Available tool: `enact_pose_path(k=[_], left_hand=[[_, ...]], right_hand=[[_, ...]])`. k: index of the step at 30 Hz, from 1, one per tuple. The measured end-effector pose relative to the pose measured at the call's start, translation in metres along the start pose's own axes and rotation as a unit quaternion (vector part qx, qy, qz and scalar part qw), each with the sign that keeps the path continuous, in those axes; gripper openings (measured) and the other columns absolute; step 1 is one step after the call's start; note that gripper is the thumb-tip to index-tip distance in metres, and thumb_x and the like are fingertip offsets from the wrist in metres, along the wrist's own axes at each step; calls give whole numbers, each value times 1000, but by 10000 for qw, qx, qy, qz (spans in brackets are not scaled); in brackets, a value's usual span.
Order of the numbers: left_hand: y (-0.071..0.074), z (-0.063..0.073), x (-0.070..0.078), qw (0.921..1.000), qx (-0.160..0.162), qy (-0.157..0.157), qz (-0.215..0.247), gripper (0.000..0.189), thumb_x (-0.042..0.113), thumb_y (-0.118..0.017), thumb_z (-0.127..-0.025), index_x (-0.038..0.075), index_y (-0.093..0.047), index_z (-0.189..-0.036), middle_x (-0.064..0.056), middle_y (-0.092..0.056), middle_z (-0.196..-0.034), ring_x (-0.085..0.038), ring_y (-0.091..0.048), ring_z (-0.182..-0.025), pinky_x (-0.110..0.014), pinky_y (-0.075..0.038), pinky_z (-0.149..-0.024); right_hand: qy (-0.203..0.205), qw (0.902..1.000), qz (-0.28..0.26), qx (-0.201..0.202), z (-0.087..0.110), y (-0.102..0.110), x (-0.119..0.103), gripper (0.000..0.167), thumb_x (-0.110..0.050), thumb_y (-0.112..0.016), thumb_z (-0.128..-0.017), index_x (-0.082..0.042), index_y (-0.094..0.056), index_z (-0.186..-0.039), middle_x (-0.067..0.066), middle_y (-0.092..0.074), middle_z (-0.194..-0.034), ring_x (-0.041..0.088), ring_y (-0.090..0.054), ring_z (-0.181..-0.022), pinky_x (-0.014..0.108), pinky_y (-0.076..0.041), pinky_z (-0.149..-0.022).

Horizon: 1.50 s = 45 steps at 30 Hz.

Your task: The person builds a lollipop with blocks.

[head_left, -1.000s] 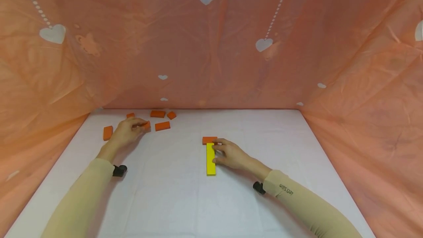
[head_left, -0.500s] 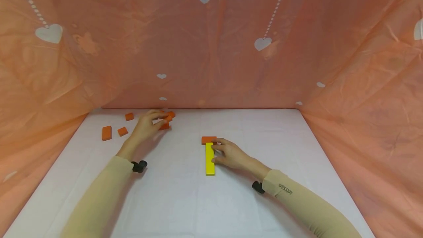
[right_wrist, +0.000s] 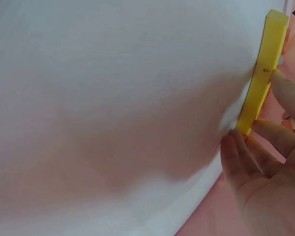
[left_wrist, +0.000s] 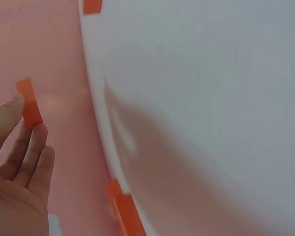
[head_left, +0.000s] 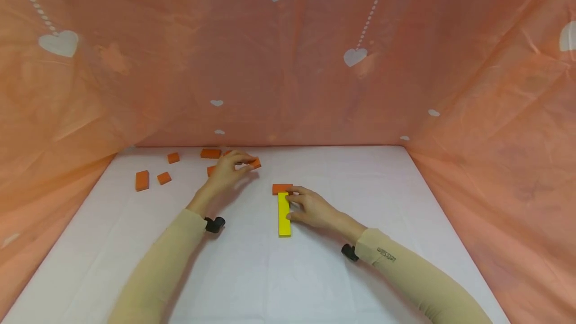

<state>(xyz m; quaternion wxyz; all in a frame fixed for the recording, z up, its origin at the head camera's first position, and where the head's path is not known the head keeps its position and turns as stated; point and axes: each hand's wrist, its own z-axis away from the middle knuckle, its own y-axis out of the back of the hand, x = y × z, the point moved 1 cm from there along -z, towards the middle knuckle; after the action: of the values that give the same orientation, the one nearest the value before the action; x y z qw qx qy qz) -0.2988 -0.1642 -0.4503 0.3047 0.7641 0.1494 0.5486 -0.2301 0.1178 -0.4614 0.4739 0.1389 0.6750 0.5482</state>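
Note:
My left hand point(head_left: 228, 170) pinches a small orange block point(head_left: 255, 163) between thumb and fingers, above the far part of the table. In the left wrist view the same orange block point(left_wrist: 30, 105) shows at the fingertips. A long yellow block point(head_left: 284, 216) lies pointing away from me, its far end against an orange rectangular block point(head_left: 282, 188) lying crosswise. My right hand point(head_left: 312, 209) rests at their right side. Its thumb touches the yellow block's edge, and its fingers reach the far end and the orange block. The right wrist view shows these fingers along the yellow block point(right_wrist: 263, 69).
Several loose orange blocks lie at the far left, including a rectangular block point(head_left: 142, 180), two small blocks point(head_left: 173, 158) point(head_left: 164, 178) and another rectangular block point(head_left: 210, 153). Some are partly hidden by the left hand. An orange curtain point(head_left: 288, 74) with hearts surrounds the white table point(head_left: 360, 174).
My left hand has moved right from the far-left blocks, carrying the small orange block toward the middle. My right hand and the yellow block stay in place.

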Motion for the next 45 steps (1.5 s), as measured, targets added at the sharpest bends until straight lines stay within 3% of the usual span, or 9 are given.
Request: enact_pose_path(k=[4, 10, 21, 25, 45], left_hand=[[-13, -4, 6, 9994, -324, 115, -70, 29, 18, -67, -103, 10, -72, -131, -10, -62, -135, -33, -56, -126, -54, -48, -109], [-27, -12, 11, 9971, -723, -68, -247, 28, 15, -71, -100, 4, -74, -126, -12, -65, -125, -31, -61, -115, -46, -53, -103], [-44, -27, 4, 9882, -1256, -492, -730, 24, 15, -74, -99, 3, -77, -119, -8, -67, -113, -25, -63, -105, -42, -54, -98], [-47, -29, 3, 9851, -1418, -444, -869, 26, 17, -74, -99, 5, -76, -122, -7, -67, -113, -23, -63, -104, -40, -55, -98], [-53, -31, 8, 9822, -1599, -374, -914, 25, 15, -67, -103, 8, -75, -125, -5, -67, -117, -24, -63, -110, -41, -53, -103]], right_hand=[[-88, 9999, -43, -51, -2, 1, -1, 55, -27, -76, -97, -2, -62, -143, 15, -47, -158, 36, -44, -145, 50, -38, -119], [-56, 9999, -103, -69, -3, 1, -1, 54, -24, -77, -96, 1, -62, -142, 17, -47, -157, 38, -43, -146, 50, -39, -118], [46, 10000, -66, -28, -4, 0, 0, 54, -22, -78, -95, 3, -62, -141, 20, -48, -156, 39, -46, -143, 51, -41, -117], [49, 9999, -117, -25, -4, 0, 1, 54, -22, -78, -95, 3, -62, -140, 21, -48, -155, 40, -46, -143, 52, -40, -117], [-36, 9997, -239, -55, -2, -1, 0, 54, -22, -77, -96, 3, -61, -141, 18, -46, -157, 39, -43, -146, 53, -37, -119]])
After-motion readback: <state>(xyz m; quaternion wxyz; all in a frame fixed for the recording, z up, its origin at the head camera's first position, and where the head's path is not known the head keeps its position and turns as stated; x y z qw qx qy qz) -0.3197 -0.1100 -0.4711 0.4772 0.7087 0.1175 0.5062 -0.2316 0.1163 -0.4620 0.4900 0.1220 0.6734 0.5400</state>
